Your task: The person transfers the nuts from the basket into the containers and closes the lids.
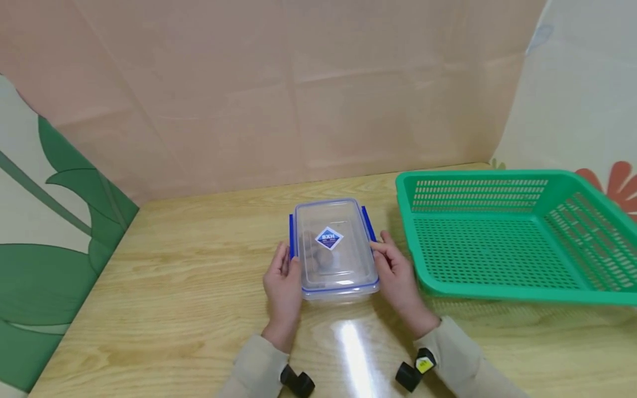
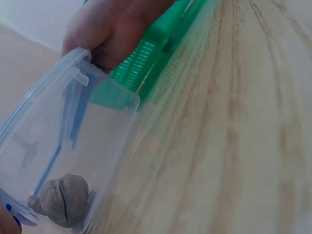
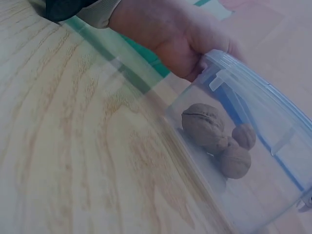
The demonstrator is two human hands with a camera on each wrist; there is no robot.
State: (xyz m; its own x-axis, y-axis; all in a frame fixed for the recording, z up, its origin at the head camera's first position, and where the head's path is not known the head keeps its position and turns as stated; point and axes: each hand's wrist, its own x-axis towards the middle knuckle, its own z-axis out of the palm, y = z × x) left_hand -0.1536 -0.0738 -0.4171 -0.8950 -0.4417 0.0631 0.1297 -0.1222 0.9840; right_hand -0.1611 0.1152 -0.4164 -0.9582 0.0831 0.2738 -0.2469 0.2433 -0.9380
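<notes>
A clear plastic food container with a blue-rimmed lid and a diamond label lies between both hands on the table. Several walnuts show through its wall; in the head view they are only faint. Blue side latches stand out from its left and right edges. My left hand grips the left side, thumb by the lid's edge and fingers along the side. My right hand holds the right side, thumb and forefinger at the latch there. Whether the container's base fully touches the table, I cannot tell.
A green plastic basket with slotted walls stands right of the container, close to my right hand. Pale wood-grain table extends to the left. Behind is a pinkish cloth backdrop, with a leaf-patterned panel on the left.
</notes>
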